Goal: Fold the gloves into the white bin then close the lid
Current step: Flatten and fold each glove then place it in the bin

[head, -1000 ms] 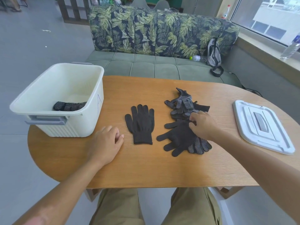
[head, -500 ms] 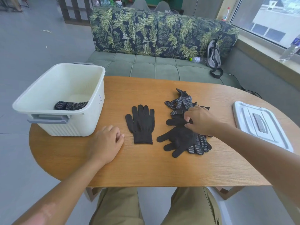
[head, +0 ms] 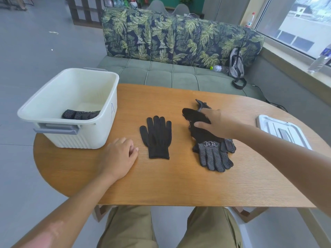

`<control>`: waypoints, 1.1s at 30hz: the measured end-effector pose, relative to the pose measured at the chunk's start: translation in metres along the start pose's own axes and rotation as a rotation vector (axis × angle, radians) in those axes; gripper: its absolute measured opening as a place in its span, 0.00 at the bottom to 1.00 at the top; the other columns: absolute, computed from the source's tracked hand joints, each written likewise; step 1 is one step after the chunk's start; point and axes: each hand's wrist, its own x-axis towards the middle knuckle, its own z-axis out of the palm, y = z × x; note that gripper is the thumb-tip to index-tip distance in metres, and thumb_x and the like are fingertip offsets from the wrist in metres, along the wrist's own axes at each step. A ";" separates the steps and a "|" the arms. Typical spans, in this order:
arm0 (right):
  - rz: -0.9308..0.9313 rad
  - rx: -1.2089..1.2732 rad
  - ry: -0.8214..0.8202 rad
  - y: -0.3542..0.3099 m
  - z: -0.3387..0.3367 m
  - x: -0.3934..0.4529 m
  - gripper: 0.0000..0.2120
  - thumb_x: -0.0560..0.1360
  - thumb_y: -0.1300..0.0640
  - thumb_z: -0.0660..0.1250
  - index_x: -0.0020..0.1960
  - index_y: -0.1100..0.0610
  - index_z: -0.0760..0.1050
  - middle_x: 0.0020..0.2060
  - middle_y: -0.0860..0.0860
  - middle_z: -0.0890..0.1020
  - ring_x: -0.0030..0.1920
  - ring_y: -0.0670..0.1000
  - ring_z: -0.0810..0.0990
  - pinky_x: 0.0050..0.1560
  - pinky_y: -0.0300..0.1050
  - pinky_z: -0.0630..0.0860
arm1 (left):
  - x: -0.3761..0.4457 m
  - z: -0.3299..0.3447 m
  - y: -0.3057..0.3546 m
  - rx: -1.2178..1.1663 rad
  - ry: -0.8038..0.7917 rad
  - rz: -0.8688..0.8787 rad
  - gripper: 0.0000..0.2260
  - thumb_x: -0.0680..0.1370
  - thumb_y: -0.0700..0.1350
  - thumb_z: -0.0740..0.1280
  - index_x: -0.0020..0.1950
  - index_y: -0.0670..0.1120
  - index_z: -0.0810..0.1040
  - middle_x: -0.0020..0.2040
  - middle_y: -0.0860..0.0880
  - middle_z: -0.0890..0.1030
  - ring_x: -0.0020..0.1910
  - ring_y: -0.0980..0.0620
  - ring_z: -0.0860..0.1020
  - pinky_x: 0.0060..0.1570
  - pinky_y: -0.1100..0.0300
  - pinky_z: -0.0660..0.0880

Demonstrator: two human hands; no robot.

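Wooden table [head: 179, 183]: right hand [head: 217, 124] gripping glove [head: 194, 116]

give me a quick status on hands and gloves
Right hand grips a glove off the pile; left hand rests open on table. Bin holds folded gloves; lid off. Nothing in the way.

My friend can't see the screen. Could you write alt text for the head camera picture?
A person's right hand grips a black glove over a glove pile on a wooden table. The left hand rests beside a flat glove; a white bin holds a folded glove.
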 end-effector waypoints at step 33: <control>0.113 0.428 0.100 -0.091 -0.089 0.132 0.16 0.73 0.64 0.73 0.59 0.52 0.78 0.55 0.55 0.81 0.51 0.57 0.82 0.48 0.50 0.80 | 0.001 -0.001 0.000 -0.028 0.002 -0.028 0.14 0.79 0.54 0.62 0.36 0.53 0.63 0.36 0.56 0.68 0.38 0.53 0.69 0.40 0.54 0.72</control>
